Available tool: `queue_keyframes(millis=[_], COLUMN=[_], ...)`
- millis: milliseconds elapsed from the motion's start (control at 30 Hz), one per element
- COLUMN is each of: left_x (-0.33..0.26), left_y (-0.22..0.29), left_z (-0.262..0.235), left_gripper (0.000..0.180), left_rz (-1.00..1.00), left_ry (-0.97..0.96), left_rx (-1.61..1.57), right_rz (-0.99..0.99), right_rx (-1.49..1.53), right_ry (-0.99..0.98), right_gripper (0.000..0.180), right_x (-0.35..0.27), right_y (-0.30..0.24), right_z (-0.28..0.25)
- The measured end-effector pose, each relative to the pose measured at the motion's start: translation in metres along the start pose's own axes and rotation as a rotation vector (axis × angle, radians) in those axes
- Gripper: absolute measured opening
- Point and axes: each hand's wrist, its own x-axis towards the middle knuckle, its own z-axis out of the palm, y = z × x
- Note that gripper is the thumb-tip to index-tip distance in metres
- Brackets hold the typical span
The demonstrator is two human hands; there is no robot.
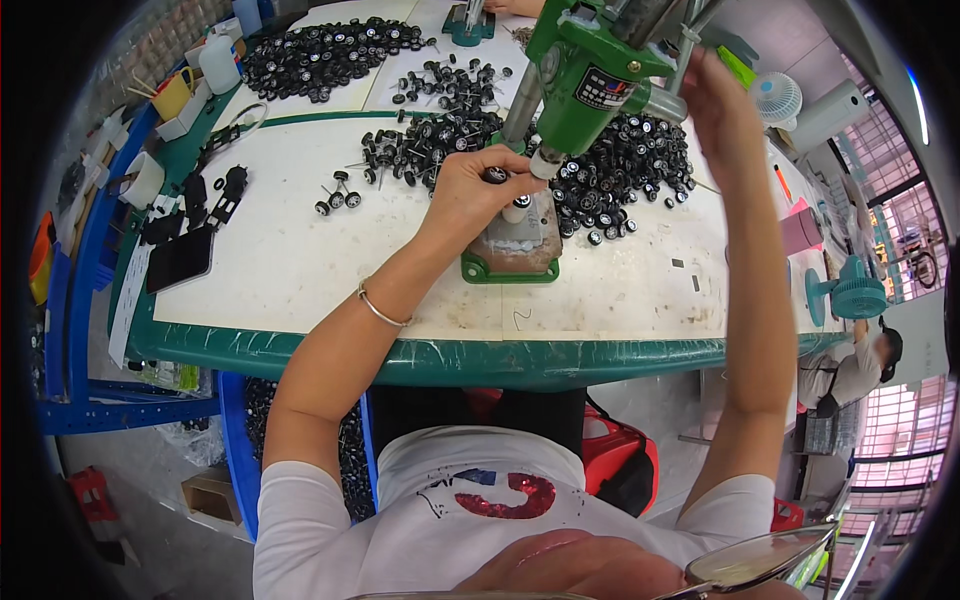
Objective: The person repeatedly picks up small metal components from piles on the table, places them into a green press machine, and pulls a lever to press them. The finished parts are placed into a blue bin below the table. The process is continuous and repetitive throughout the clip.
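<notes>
My left hand (478,190) is closed in a pinch around a small black toy wheel (495,175), right under the ram of a green bench press (590,85). Another wheel with a silver hub (522,202) sits just below my fingertips, over the metal base (515,255). My right hand (722,110) is raised beside the press's metal lever hub (662,104); its fingers are blurred and partly hidden, so their grip is unclear. Behind the press and to both sides of it lie piles of black wheels (630,175), several on thin axles.
A phone (180,260) and black plastic parts (215,195) lie at the table's left. Three wheels (338,193) lie apart from the piles. A larger wheel heap (330,60) is at the far left. A teal fan (850,292) stands at right, with another person (850,370) beyond.
</notes>
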Motion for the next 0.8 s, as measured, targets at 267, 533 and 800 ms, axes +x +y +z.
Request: queue_keyframes(millis=[267,533,800], left_x=[0.000,-0.001,-0.003], left_y=[0.004,0.002,0.006], left_z=[0.001,-0.003,-0.002], left_gripper=[0.006,0.005,0.005], left_rz=[-0.029,-0.015,-0.060], left_ry=[0.002,0.025,0.022], left_rx=[-0.005,0.041,0.045], right_rz=[0.216,-0.264,-0.455], right_rx=[0.599,0.180,0.302], right_ry=[-0.209,0.320,0.196], right_gripper=[0.029,0.027,0.028], right_x=[0.112,0.068,0.045], right_y=[-0.053,-0.064,-0.067], right_z=[0.016,0.054,0.052])
